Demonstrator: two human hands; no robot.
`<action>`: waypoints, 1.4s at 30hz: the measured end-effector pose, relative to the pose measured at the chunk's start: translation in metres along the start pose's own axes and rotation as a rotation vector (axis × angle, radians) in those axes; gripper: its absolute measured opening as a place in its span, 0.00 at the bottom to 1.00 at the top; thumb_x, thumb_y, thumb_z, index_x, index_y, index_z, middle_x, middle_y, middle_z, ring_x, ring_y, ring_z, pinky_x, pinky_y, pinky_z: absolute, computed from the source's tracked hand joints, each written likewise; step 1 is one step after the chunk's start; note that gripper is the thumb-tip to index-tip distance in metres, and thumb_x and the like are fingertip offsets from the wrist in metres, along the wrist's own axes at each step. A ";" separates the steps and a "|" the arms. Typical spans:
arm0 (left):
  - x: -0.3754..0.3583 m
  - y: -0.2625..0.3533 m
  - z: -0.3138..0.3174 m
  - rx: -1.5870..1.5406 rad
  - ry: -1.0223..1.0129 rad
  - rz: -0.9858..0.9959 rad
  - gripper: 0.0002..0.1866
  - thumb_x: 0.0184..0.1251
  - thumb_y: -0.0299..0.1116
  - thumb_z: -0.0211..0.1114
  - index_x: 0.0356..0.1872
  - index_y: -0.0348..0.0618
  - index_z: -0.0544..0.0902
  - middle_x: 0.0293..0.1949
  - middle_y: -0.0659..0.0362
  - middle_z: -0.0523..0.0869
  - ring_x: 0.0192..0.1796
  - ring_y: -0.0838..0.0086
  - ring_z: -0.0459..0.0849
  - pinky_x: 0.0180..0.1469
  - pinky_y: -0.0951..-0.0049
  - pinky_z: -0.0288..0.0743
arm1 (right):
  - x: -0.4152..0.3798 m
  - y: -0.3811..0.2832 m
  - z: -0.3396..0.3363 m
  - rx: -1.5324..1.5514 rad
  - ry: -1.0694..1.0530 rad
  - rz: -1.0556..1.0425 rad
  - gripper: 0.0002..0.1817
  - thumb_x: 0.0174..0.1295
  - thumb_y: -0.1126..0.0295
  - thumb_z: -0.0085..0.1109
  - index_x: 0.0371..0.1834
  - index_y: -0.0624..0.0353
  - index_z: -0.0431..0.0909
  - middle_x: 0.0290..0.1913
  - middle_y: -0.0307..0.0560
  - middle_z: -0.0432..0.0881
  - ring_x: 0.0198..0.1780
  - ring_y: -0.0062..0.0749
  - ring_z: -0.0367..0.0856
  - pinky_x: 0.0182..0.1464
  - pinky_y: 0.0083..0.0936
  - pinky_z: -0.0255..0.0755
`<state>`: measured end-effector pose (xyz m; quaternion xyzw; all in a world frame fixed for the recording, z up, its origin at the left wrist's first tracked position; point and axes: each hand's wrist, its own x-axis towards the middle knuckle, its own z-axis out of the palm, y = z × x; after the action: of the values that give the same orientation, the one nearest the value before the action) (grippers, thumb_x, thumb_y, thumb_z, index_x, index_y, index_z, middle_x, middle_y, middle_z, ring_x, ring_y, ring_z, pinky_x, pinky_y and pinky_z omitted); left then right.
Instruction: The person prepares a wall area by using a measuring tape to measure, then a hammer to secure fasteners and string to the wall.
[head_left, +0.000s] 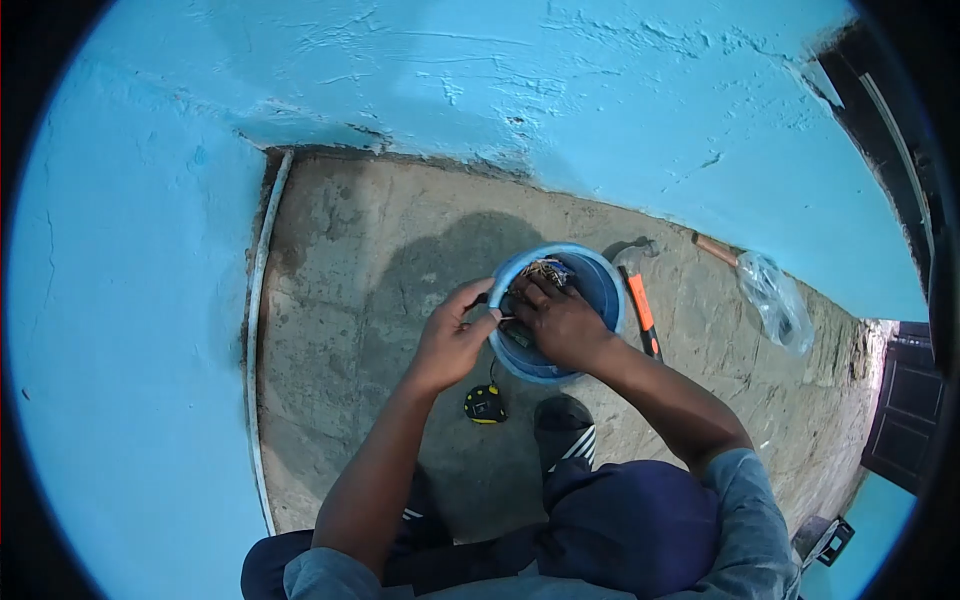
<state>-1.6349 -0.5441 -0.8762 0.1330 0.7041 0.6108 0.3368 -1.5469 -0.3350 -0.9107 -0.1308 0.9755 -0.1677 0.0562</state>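
A blue plastic bucket [553, 376] stands on the floor in front of me, with a jumble of small things [548, 270] inside, too small to name. My right hand [562, 322] reaches down into it, fingers somewhat apart among the contents and their tips partly hidden. At the bucket's left rim is my left hand [450, 340], closed, thumb and fingers near a thin piece that I cannot make out. Just below the bucket lies a black and yellow tape measure [485, 403].
A tool with an orange and black handle [641, 305] lies right of the bucket. Farther right are a wooden handle [714, 249] and a clear plastic bag [775, 300] by the blue wall [600, 110]. A pipe [255, 330] runs along the left wall. My shoe [564, 425] is below the bucket.
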 end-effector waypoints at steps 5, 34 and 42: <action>0.005 0.000 -0.004 -0.024 -0.035 -0.007 0.23 0.78 0.28 0.64 0.71 0.40 0.78 0.64 0.53 0.84 0.68 0.67 0.81 0.69 0.64 0.74 | -0.022 -0.003 -0.051 -0.026 -0.443 0.065 0.12 0.59 0.68 0.58 0.37 0.59 0.90 0.46 0.57 0.89 0.52 0.49 0.89 0.69 0.53 0.71; -0.003 0.007 0.005 -0.071 -0.010 -0.096 0.25 0.80 0.31 0.64 0.73 0.35 0.76 0.64 0.49 0.85 0.69 0.66 0.81 0.72 0.65 0.71 | -0.023 0.002 -0.074 0.100 -0.342 0.192 0.13 0.56 0.68 0.60 0.42 0.62 0.87 0.47 0.56 0.88 0.59 0.52 0.83 0.61 0.47 0.72; -0.010 0.017 0.017 0.112 -0.010 0.025 0.25 0.79 0.31 0.65 0.73 0.35 0.76 0.64 0.51 0.86 0.68 0.68 0.81 0.69 0.67 0.73 | 0.013 0.003 -0.007 -0.004 -0.182 0.109 0.37 0.66 0.64 0.60 0.81 0.53 0.66 0.78 0.56 0.69 0.80 0.49 0.67 0.79 0.53 0.56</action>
<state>-1.6206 -0.5332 -0.8571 0.1637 0.7338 0.5738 0.3247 -1.5612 -0.3331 -0.9062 -0.0923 0.9724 -0.1500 0.1533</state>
